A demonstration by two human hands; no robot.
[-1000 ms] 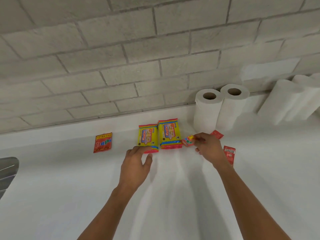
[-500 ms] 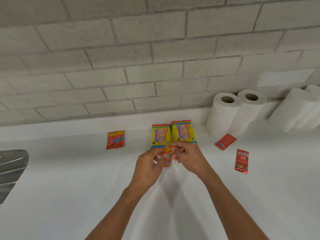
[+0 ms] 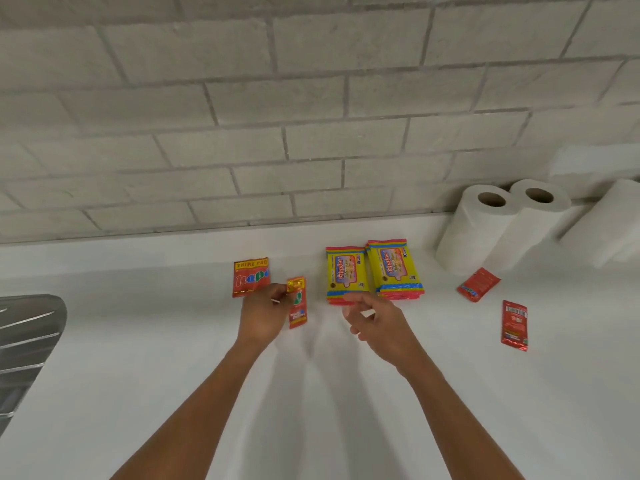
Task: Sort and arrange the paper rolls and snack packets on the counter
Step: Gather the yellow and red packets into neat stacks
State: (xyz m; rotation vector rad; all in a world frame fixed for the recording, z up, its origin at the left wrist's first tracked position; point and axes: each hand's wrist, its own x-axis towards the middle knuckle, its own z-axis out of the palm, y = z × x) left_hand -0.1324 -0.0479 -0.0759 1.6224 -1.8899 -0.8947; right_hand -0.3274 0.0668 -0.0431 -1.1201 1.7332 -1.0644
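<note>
A head-worn camera looks down at a white table (image 3: 346,410) against a pale grey brick wall (image 3: 277,116). At centre frame, the left hand (image 3: 263,315) pinches a small red and orange foil sachet (image 3: 297,303) by its upper end, just right of a red snack packet (image 3: 250,277) lying flat. The right hand (image 3: 374,322) hangs loosely curled and empty, just in front of two yellow wipes-style packets (image 3: 374,271) lying side by side. Toward the right edge lie two more red sachets (image 3: 514,325), well apart from the rest. In the upper right, white paper rolls (image 3: 498,223) stand against the wall.

The sachet looks light and slippery; held only at one end, it could swing or slip, landing crooked or overlapping the red packet. The two stray sachets at right may be overlooked.
</note>
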